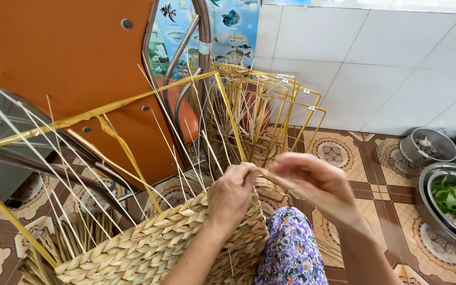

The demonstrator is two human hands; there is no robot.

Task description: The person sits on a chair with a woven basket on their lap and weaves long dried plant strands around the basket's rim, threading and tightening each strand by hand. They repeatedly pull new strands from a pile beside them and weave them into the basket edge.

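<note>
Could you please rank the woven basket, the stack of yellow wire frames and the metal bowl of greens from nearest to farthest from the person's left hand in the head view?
From the left hand:
1. Woven basket: under the hand, touching it.
2. Yellow wire frames: stacked behind, by the tiled wall.
3. Bowl of greens: far right, on the floor.

Head camera looks down, close over hands.

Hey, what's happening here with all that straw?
A person is weaving a basket from braided straw on a yellow wire frame. The left hand grips the woven rim, while the right hand pulls a straw strand beside it. More wire frames stand by the tiled wall.
</note>
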